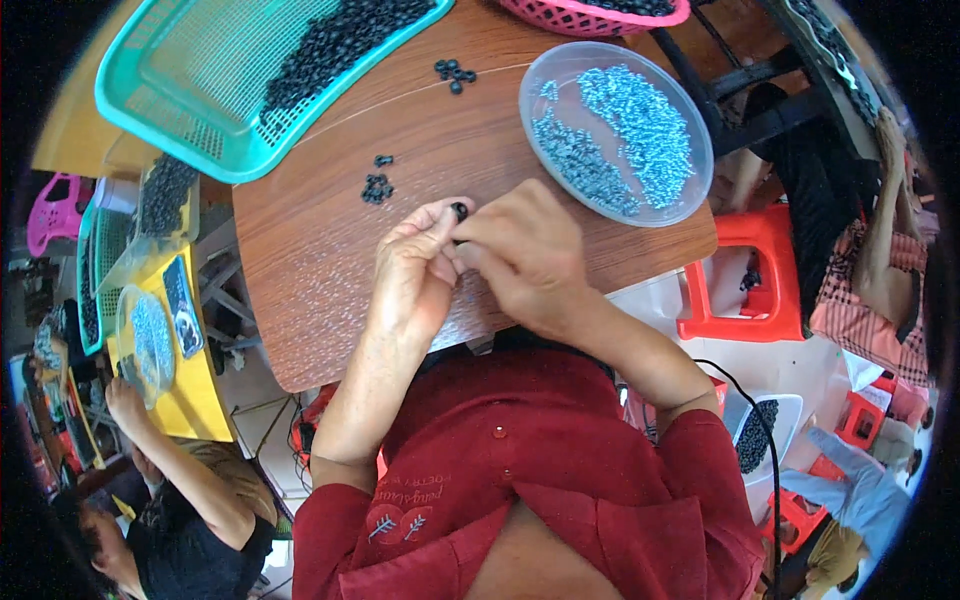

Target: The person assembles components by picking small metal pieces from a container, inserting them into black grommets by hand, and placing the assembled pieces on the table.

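Over the near part of the brown wooden table, my left hand (408,285) pinches a small round black part (459,211) between thumb and fingertips. My right hand (535,250) is closed close beside it, fingertips meeting the left ones; it is slightly blurred, and whatever its fingers hold is hidden. Ahead and to the right sits a round clear plastic dish (532,100) with two heaps of tiny light-blue pieces (645,125). Just beyond my left hand lies a small cluster of black parts (377,188), with another few black parts (455,72) farther off.
A green mesh basket (190,110) of black parts stands at the table's far left. A pink basket (600,18) is at the far edge. Red stools (745,280) stand right of the wooden table (300,290). Other people work at a yellow table (200,390) left and on the right.
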A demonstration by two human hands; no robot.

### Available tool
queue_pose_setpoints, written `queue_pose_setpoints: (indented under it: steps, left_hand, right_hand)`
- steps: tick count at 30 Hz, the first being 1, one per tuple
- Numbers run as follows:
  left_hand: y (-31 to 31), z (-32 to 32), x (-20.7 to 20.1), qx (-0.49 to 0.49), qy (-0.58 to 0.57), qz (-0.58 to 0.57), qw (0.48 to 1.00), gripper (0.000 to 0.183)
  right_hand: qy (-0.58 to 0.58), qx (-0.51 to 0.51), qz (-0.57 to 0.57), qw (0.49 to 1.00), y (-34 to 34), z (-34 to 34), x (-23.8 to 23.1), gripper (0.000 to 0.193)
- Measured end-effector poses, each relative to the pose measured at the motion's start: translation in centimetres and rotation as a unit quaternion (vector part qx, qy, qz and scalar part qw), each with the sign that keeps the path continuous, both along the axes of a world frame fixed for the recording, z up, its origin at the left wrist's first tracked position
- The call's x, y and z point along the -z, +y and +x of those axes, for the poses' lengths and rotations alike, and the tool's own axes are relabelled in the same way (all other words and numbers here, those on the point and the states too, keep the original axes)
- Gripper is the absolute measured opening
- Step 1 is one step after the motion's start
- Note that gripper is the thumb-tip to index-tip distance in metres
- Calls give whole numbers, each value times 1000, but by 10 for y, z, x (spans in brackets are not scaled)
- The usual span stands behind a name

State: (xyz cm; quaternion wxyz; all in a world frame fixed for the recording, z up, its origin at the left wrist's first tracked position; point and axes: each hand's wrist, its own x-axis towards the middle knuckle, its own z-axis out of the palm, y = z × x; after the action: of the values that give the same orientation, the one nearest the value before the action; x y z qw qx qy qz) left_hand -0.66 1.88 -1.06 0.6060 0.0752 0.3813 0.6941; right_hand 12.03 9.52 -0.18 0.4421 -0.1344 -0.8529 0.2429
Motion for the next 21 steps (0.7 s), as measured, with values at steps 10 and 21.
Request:
queue_pose_setpoints:
  steps: [10,21]
  left_hand:
    - [4,2,2,1,-67,-45,997,20]
    - [8,-4,10,48,-67,-20,996,22]
  right_hand:
    - [-46,-3,53,998,6,7,-11,23]
    - [-227,234,37,944,156,13,8,10]
